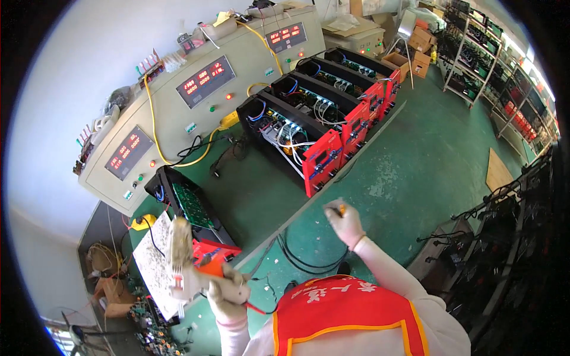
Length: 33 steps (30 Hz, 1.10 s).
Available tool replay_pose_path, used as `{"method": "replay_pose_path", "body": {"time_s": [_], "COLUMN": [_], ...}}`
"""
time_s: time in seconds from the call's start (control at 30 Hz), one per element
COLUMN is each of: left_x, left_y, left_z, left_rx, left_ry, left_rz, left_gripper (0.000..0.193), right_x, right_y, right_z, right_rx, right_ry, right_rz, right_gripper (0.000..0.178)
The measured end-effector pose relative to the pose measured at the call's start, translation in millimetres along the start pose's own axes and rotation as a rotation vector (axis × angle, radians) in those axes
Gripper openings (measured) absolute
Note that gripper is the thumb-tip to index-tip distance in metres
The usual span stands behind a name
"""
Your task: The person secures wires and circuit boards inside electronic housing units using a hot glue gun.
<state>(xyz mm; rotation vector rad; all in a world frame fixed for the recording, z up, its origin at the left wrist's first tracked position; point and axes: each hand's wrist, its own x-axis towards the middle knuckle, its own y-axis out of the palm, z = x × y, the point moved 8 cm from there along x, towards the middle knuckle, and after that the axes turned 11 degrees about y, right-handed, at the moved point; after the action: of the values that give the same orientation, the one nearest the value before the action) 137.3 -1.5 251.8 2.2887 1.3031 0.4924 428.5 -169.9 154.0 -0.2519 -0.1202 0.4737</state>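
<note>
My left hand [227, 298], in a pale glove, is wrapped round a beige gun-shaped tool [187, 279] with an orange part and a red cord. The tool's long, blurred front end points up and away, over a white speckled board [152, 252]. Just beyond the tool lies an uncovered black-cased device [196, 207] with a green circuit board and a red front panel. My right hand [346, 225], also gloved, is held out past the bench edge, above the floor. Its fingers are closed, and a small orange piece [342, 209] shows between them; the rest of it is hidden.
Several uncovered black devices with red panels [323, 160] stand in a row along the bench. Behind them is a beige console [237, 77] with lit displays and yellow cables. Black cables [309, 261] hang by the edge. Shelving racks [472, 59] and dark stacked units [493, 261] are at right.
</note>
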Motion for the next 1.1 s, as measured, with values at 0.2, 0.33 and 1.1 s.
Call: {"method": "replay_pose_path", "body": {"time_s": [0.2, 0.33, 1.1], "left_x": [4, -6, 187], "left_y": [69, 101, 183], "left_z": [56, 67, 135], "left_rx": [0.072, 0.169, -0.037], "left_ry": [-0.026, -0.092, -0.045], "left_rz": [0.021, 0.042, 0.127], "left_gripper": [0.063, 0.057, 0.043], "right_x": [21, 25, 125], "right_y": [-110, -138, 22], "right_z": [-25, -46, 158], "right_rx": [0.186, 0.402, -0.191], "right_ry": [0.242, 0.224, -0.387], "right_rz": [0.014, -0.014, 0.435], "right_gripper": [0.034, 0.045, 0.060]}}
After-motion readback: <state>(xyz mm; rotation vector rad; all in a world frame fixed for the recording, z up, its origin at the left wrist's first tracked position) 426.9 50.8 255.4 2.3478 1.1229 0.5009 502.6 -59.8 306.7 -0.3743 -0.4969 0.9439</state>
